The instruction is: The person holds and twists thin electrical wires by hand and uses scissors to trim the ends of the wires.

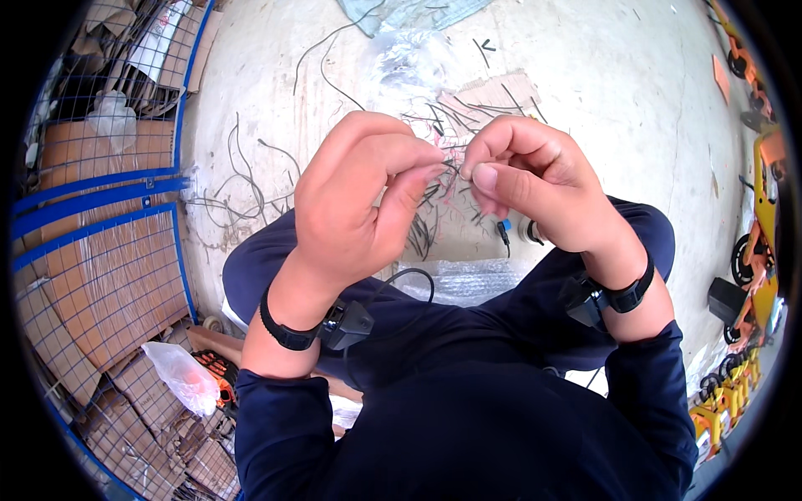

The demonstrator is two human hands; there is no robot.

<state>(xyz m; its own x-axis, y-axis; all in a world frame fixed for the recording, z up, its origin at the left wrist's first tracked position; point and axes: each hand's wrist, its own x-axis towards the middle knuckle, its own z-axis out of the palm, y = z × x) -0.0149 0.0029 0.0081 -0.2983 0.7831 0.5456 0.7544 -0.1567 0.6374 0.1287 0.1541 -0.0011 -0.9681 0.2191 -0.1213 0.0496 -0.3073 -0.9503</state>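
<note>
My left hand and my right hand are raised in front of me, fingertips close but apart, both pinched on a thin dark wire that shows in the small gap between them. Its ends are hidden by my fingers. Below and behind them, many short dark wire pieces and pink bits lie around a torn cardboard piece on the floor. A blue connector on a black cable sits under my right hand.
A blue wire cage with cardboard stands at left, a plastic bag low left. Yellow and orange wheeled frames line the right. Long cables, a clear plastic sheet and blue cloth lie on the floor. My crossed legs surround the work spot.
</note>
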